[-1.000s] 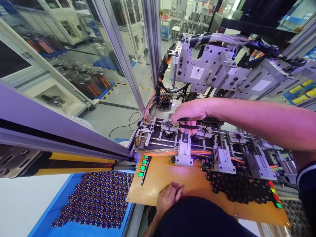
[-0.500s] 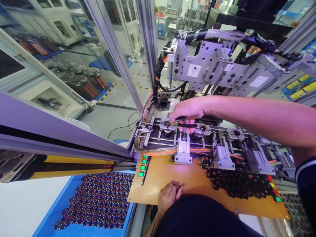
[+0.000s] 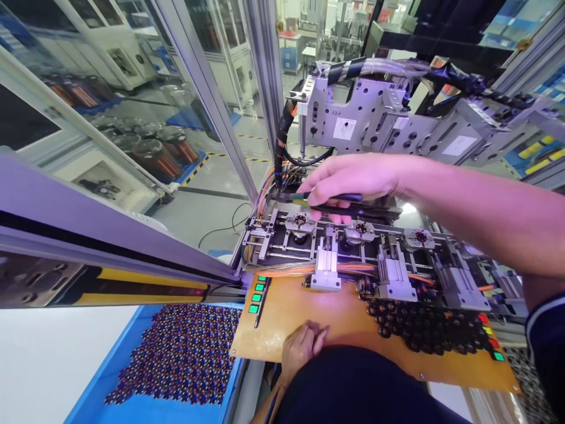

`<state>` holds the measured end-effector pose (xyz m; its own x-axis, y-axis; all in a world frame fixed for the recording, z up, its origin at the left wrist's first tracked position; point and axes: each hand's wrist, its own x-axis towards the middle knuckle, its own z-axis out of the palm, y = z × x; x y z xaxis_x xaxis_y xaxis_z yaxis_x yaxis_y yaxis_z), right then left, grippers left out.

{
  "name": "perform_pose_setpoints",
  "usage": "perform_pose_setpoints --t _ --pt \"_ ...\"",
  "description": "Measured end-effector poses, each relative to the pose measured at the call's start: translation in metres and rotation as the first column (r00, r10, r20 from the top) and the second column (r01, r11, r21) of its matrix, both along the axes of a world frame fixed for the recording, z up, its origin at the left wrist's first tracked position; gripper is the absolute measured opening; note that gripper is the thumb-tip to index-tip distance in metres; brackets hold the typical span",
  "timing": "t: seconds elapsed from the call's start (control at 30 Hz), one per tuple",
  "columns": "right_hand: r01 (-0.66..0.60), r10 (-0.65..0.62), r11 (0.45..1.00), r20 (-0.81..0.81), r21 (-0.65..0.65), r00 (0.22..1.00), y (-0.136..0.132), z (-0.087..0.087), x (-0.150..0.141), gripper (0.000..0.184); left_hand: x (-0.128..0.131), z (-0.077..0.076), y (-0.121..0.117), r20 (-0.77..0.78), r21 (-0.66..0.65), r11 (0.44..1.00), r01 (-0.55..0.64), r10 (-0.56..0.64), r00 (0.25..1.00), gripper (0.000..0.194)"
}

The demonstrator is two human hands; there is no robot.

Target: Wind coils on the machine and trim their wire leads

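Note:
In the head view, my right hand [image 3: 348, 182] is closed around the dark handles of a pair of pliers [image 3: 339, 208]. The pliers' nose points left, above the back of the fixture row. Just below my fingers sit a left fixture with a small round wound core [image 3: 301, 220] and a middle fixture with another core [image 3: 361, 228]. A third core [image 3: 421, 237] lies in a fixture further right. My left hand [image 3: 303, 344] rests loosely curled on the front part of the tan board [image 3: 309, 306], with nothing visible in it.
Black round parts [image 3: 419, 327] are heaped on the board's right side. A blue tray [image 3: 99, 383] with rows of small cores stands lower left. Green buttons [image 3: 256, 297] and a pen-like stick [image 3: 261, 306] lie at left. A metal machine head [image 3: 353, 126] hangs behind my right hand.
My right hand has lifted up and back from the left fixture with the pliers, uncovering the core there. My left hand has stayed in place.

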<state>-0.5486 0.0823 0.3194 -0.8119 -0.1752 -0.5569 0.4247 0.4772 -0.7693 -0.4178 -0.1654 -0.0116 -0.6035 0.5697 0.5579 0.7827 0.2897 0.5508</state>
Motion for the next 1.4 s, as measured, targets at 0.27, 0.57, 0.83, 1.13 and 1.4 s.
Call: perform_pose_setpoints --t 0.27,0.57,0.83,1.13,1.4 --pt "-0.1 -0.013 0.954 0.369 0.284 0.929 0.06 0.004 0.04 0.025 -0.003 0.006 -0.004 0.004 -0.03 0.996 0.08 -0.08 0.997 0.019" --pt "-0.095 -0.035 0.945 0.387 0.313 0.921 0.085 -0.022 0.072 0.023 -0.003 -0.002 -0.006 0.014 -0.073 0.99 0.117 -0.116 0.993 0.013" --pt "-0.12 -0.026 0.939 0.416 0.322 0.909 0.089 -0.031 0.069 0.033 -0.004 -0.001 -0.005 0.008 -0.063 0.992 0.111 -0.111 0.994 0.011" --pt "-0.094 -0.061 0.94 0.432 0.329 0.9 0.084 -0.028 0.067 0.026 -0.005 0.004 -0.003 0.001 -0.048 0.991 0.127 -0.127 0.992 0.012" --pt "-0.05 -0.082 0.946 0.385 0.321 0.919 0.081 -0.032 0.068 0.025 -0.005 0.001 -0.005 0.004 -0.055 0.99 0.133 -0.133 0.991 0.014"
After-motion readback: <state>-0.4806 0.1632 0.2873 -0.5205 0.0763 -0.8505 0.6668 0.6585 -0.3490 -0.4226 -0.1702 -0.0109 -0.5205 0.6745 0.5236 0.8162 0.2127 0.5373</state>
